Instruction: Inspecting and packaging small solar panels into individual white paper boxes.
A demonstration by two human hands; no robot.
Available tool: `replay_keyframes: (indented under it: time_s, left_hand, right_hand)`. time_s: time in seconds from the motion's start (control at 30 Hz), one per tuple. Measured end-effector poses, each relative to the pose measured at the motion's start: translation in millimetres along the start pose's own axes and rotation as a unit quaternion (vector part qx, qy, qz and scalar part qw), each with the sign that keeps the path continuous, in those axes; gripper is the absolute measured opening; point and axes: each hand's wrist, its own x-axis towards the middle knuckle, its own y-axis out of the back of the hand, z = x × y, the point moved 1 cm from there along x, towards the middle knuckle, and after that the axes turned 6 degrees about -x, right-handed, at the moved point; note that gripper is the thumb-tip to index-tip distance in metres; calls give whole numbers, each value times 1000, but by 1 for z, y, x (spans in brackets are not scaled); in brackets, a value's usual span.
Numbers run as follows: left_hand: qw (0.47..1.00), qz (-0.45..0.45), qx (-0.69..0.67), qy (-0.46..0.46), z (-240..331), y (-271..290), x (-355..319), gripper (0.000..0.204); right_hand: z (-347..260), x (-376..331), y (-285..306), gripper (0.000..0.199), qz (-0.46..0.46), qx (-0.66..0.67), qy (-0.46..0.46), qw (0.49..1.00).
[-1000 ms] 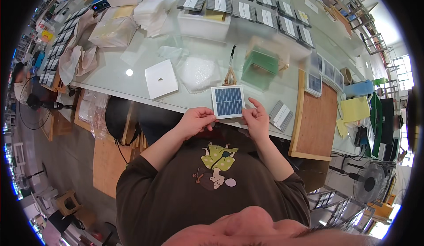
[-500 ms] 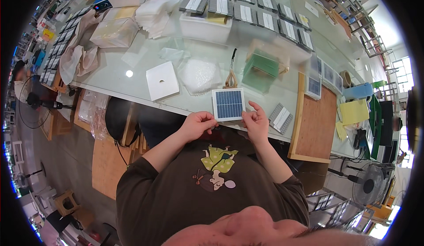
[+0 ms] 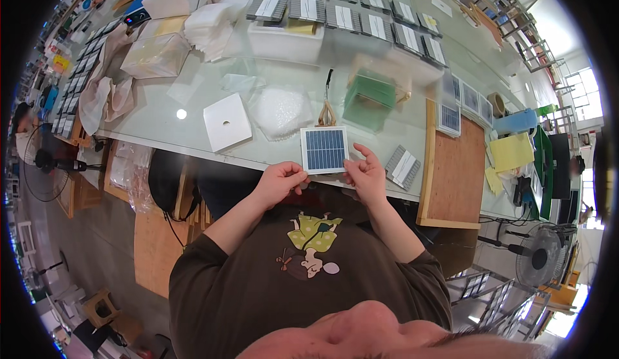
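Observation:
A small solar panel (image 3: pixel 325 149), with blue cells in a white frame, is held at the table's front edge. My left hand (image 3: pixel 281 182) pinches its lower left corner between thumb and fingers. At the lower right corner my right hand (image 3: pixel 366 175) grips it with the thumb and curled fingers, the index finger raised. Just beyond the panel lies a brush-like tool (image 3: pixel 327 111) with a dark tip, partly covered by the panel. A banded stack of grey strips (image 3: pixel 403 167) lies right of my right hand.
A white square pad (image 3: pixel 227 122) and bubble wrap (image 3: pixel 282 113) lie to the left. Beyond are a green block (image 3: pixel 370 98) and several banded stacks on a white foam box (image 3: pixel 284 44). At right, more solar panels (image 3: pixel 449 119) rest by a wood-edged board (image 3: pixel 453 172).
The whole view has shifted slightly, so the table's things appear a little further left. Both hands keep the same hold on the solar panel.

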Motion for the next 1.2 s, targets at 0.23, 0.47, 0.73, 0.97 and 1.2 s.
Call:
replay_keyframes:
  time_s: [0.23, 0.47, 0.73, 0.97, 1.2]
  left_hand:
    - [1000, -3, 14, -3, 6, 3, -3, 17]
    - [998, 27, 51, -9, 9, -2, 14, 21]
    - [913, 136, 338, -183, 54, 2, 15, 29]
    - [682, 230, 561, -409, 90, 36, 46, 10]
    - [617, 185, 726, -239, 109, 23, 74, 11]
  right_hand:
    - [-1, 6, 9, 42, -6, 51, -53, 997]
    - [-10, 10, -3, 47, 17, -40, -12, 999]
    - [-5, 11, 41, 23, -44, -78, -123, 988]
    - [-40, 15, 200, 11, 151, -86, 7, 985]
    - [-40, 109, 328, 17, 297, -159, -36, 941]
